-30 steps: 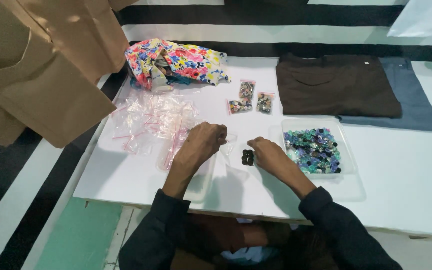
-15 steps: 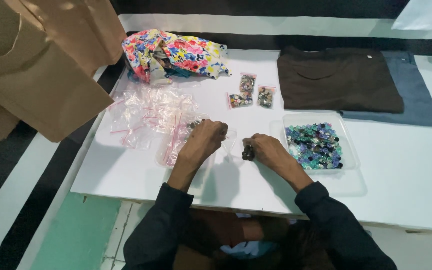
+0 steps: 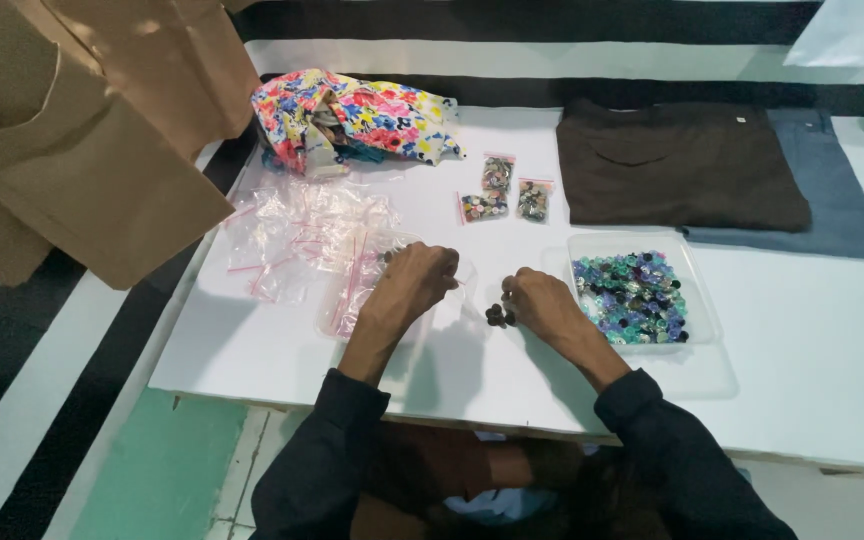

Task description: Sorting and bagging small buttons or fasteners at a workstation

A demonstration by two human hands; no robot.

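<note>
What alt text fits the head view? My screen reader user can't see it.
A person's right hand pinches a cluster of dark buttons beside a clear tray of buttons, while the left hand holds a clear zip bag on a white table.

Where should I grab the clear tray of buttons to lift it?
Grip the clear tray by its bare far rim or right rim, coming from above. It lies flat and open on the white table, and the right hand crowds its left edge.
</note>
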